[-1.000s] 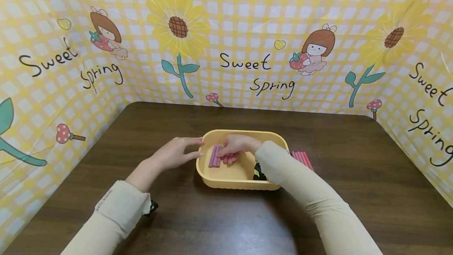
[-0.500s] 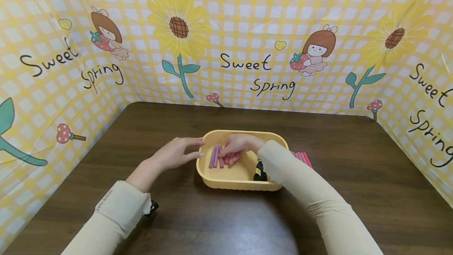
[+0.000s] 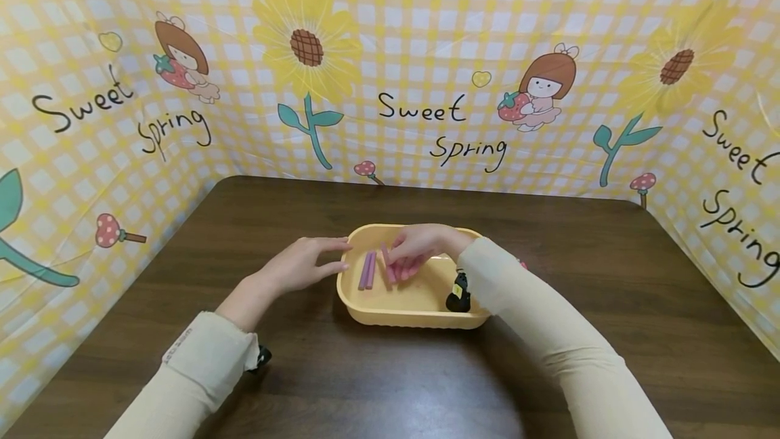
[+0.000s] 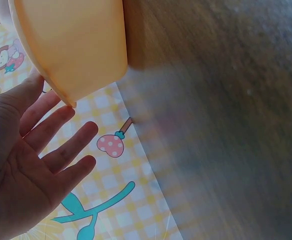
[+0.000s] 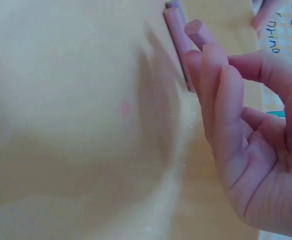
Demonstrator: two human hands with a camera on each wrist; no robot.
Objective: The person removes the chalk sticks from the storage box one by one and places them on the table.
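Note:
In the head view my right hand (image 3: 423,246) is over the yellow bin (image 3: 402,318), pinching a pinkish-purple stick (image 3: 388,264) between thumb and fingers. The right wrist view shows one end of that held stick (image 5: 198,32) beyond the fingertips. Two purple sticks (image 3: 367,271) lie side by side on the bin floor, left of the held one. My left hand (image 3: 298,264) touches the bin's left rim; in the left wrist view its fingers (image 4: 61,155) are spread, fairly straight, some at the rim.
Right of the bin, a bit of pink (image 3: 523,264) shows past my right sleeve, which hides most of what lies there. The black wrist device (image 3: 458,295) hangs over the bin's right part. Patterned cloth (image 3: 402,53) stands behind the dark wooden table (image 3: 292,371).
My right hand has moved slightly right and taken one stick away from the two purple ones, tilting it. The pink sticks outside the bin are now mostly behind my sleeve. My left hand has stayed put.

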